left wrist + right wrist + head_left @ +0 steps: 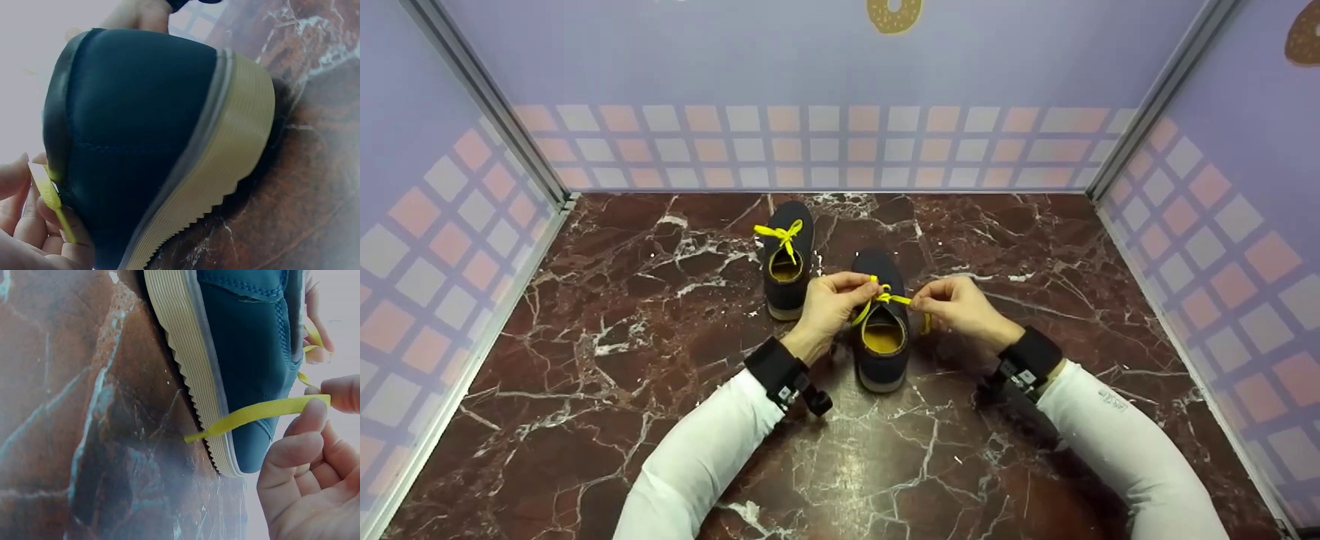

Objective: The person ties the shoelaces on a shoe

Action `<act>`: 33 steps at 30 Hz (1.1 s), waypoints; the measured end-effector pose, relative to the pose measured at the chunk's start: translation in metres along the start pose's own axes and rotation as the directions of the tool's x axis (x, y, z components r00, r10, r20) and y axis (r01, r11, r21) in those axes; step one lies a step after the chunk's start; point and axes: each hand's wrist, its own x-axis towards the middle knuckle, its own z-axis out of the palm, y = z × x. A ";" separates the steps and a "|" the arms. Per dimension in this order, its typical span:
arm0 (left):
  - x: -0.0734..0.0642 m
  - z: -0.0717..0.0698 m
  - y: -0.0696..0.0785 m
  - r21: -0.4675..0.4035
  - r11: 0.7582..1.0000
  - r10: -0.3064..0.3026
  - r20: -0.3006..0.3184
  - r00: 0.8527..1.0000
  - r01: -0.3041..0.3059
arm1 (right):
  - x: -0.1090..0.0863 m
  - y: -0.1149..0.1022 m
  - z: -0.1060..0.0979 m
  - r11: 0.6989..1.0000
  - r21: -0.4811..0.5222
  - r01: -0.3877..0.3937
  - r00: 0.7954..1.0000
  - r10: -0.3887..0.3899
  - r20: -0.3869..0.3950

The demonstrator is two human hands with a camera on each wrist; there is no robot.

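Observation:
A dark shoe (882, 369) with a yellow insole stands between my hands, its toe pointing away. On its left side, my left hand (831, 306) pinches one part of the yellow shoelace (46, 188). My right hand (962, 309) pinches another stretch of lace (898, 299) between thumb and finger, drawn out to the right of the shoe. From that pinch a loose end (247, 415) hangs down past the pale ridged sole (183, 354). A small twist of lace sits at the shoe's throat; its exact form is too small to tell.
A second dark shoe (789, 294) stands behind and left, its yellow lace (784, 237) tied in a bow. Both shoes are on a dark red marbled surface (607, 405). Checked lilac walls (825, 82) close in the back and both sides.

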 end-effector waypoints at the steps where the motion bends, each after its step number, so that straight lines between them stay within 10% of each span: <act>1: 0.000 0.000 0.000 0.008 1.000 0.002 -0.002 1.000 -0.002 | -0.001 0.000 0.000 1.000 0.003 -0.003 1.000 0.003 0.008; 33: -0.001 0.004 0.001 0.030 0.999 0.030 -0.018 0.999 -0.030 | -0.005 -0.050 -0.022 0.954 0.300 0.012 0.999 -0.002 -0.035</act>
